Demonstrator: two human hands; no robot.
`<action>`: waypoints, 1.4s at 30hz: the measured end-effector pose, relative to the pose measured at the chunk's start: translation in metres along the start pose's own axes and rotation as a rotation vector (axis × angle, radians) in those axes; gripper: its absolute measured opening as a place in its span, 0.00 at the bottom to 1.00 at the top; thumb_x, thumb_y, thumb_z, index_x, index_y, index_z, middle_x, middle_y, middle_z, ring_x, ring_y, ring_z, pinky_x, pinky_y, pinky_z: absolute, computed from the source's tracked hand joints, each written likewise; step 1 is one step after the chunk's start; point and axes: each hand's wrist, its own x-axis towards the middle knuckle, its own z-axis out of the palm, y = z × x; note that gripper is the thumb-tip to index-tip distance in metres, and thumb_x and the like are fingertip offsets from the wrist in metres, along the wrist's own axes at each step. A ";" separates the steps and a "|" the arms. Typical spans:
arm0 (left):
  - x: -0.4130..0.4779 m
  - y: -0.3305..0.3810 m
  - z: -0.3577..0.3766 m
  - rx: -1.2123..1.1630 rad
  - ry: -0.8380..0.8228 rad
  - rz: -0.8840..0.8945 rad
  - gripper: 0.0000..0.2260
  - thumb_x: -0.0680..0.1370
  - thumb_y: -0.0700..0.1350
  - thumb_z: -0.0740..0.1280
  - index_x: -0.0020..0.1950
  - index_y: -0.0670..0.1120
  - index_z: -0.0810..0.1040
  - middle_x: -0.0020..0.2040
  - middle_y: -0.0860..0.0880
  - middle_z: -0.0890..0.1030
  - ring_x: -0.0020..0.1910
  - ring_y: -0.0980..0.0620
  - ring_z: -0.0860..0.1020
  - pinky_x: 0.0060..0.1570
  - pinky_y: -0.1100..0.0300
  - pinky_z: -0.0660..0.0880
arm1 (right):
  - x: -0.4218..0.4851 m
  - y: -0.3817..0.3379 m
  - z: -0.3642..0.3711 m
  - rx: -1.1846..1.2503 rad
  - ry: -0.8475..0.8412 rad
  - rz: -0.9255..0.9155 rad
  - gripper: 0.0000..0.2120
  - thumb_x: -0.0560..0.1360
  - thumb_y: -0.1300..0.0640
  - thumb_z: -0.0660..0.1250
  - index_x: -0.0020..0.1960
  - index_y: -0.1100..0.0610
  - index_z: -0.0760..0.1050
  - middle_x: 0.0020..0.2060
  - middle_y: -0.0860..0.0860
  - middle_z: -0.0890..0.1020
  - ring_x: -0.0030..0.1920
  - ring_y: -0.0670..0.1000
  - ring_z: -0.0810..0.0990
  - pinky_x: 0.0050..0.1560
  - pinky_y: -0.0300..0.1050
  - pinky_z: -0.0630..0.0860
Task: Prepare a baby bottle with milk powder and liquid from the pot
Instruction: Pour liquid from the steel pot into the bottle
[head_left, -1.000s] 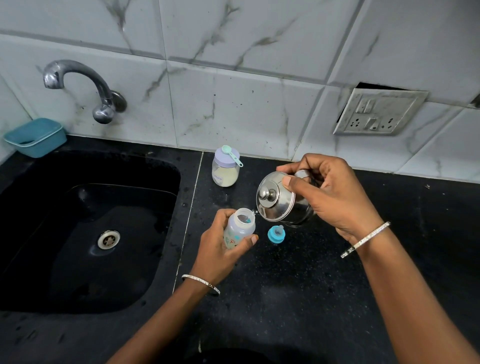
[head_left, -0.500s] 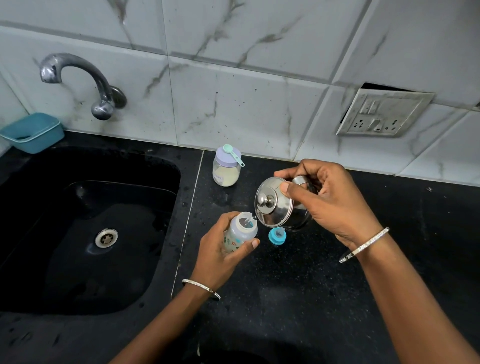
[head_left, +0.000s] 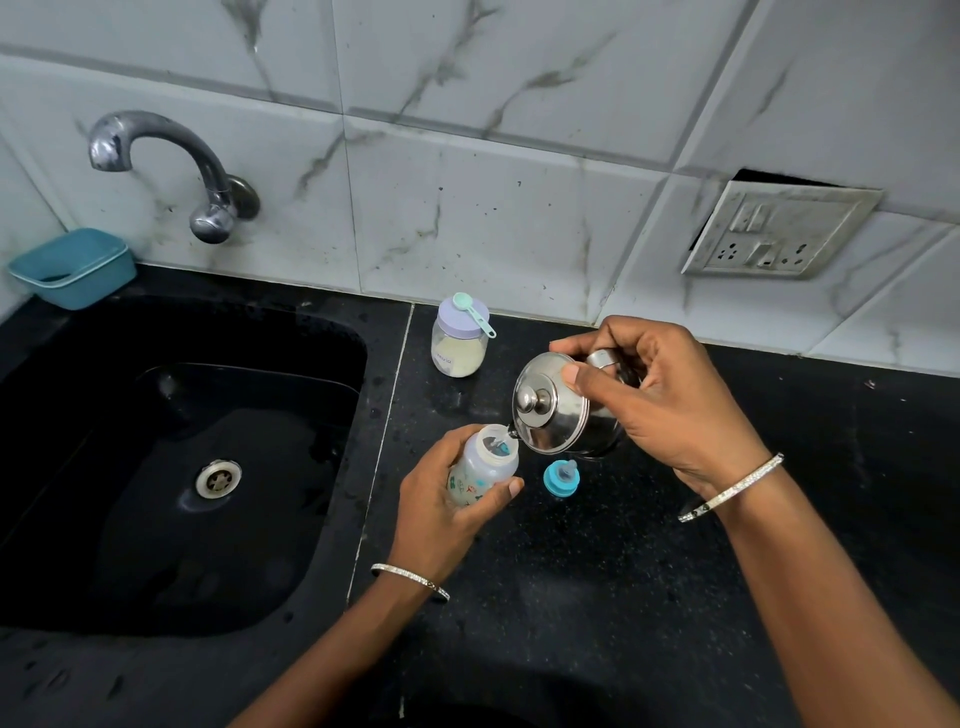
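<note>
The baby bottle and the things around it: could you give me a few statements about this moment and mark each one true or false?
1. The left hand holds the baby bottle with its top open. True.
2. The steel pot stands upright on the counter. False: the right hand holds it tilted, spout at the bottle's mouth.
3. The pot's lid is off. False: it is on, with the right thumb pressing its rim.
4. The blue teat cap lies on the counter, apart from the bottle. True.
5. The powder jar is in the sink. False: it stands on the counter by the wall, a small scoop on its lid.
</note>
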 end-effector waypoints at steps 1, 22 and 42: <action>0.000 0.000 0.000 0.001 -0.001 -0.005 0.24 0.70 0.57 0.76 0.63 0.55 0.76 0.58 0.59 0.81 0.58 0.55 0.79 0.55 0.55 0.81 | 0.000 -0.001 0.000 -0.008 -0.003 0.004 0.08 0.75 0.64 0.76 0.44 0.68 0.79 0.52 0.45 0.89 0.47 0.37 0.84 0.56 0.55 0.84; 0.002 -0.007 -0.001 0.018 -0.021 -0.021 0.24 0.71 0.54 0.77 0.64 0.56 0.75 0.60 0.60 0.80 0.60 0.58 0.78 0.57 0.65 0.77 | -0.002 -0.007 0.000 -0.071 0.024 -0.014 0.12 0.75 0.62 0.77 0.38 0.61 0.75 0.51 0.42 0.88 0.49 0.50 0.87 0.54 0.55 0.84; -0.001 -0.007 0.003 0.025 -0.025 -0.016 0.25 0.70 0.56 0.76 0.65 0.53 0.76 0.60 0.58 0.81 0.60 0.57 0.79 0.57 0.64 0.78 | -0.004 -0.008 0.000 -0.089 -0.007 -0.057 0.15 0.75 0.61 0.76 0.36 0.55 0.72 0.52 0.42 0.88 0.49 0.50 0.87 0.52 0.55 0.83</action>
